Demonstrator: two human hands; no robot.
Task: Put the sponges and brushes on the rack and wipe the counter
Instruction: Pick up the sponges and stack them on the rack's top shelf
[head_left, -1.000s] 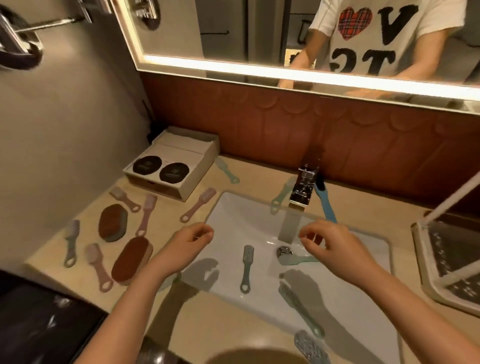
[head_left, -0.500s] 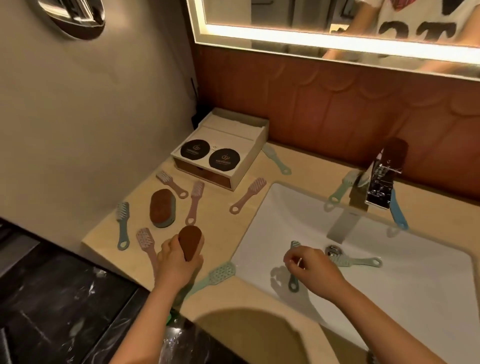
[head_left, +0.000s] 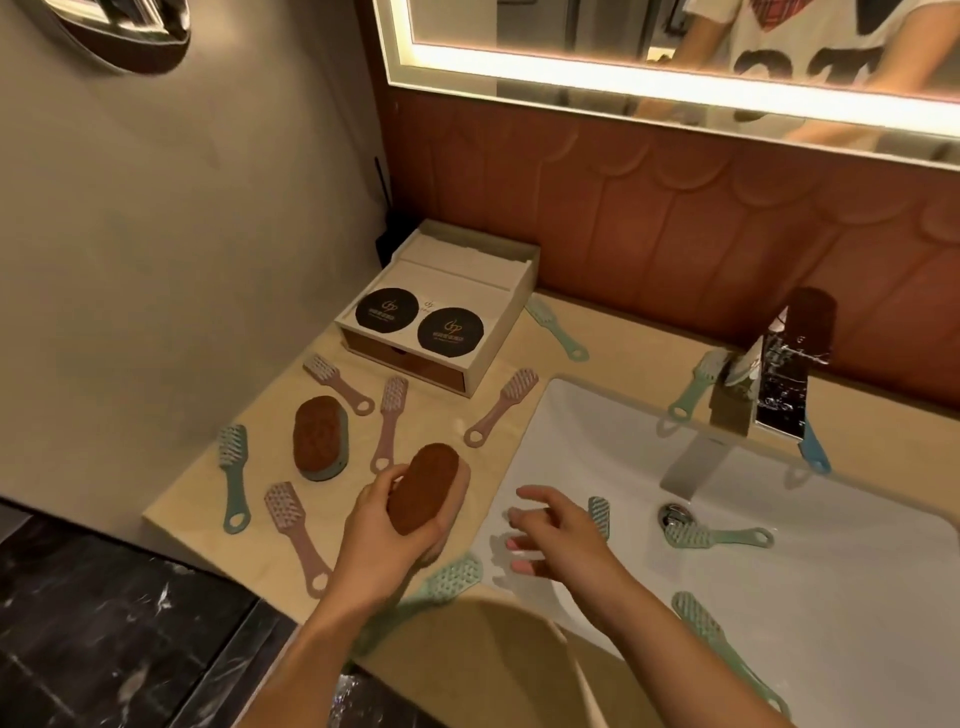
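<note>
Gripping brown sponge (head_left: 423, 488) in left hand (head_left: 379, 540) — right hand (head_left: 561, 540) fingers (head_left: 540, 498) spread over sink (head_left: 571, 415) containing green brushes (head_left: 717, 536).

Bare left hand (head_left: 384, 527) and right hand (head_left: 563, 538), bare forearms (head_left: 322, 642), white T-shirt (head_left: 831, 26), black lettering (head_left: 774, 65), red plaid patch (head_left: 941, 9)

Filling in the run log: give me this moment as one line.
left hand: holds brown sponge above counter | right hand: open, over sink | second sponge: on counter | brushes: loose on counter, in sink

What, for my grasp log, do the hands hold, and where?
Left hand grips the brown sponge around its lower end; right hand holds nothing.
</note>
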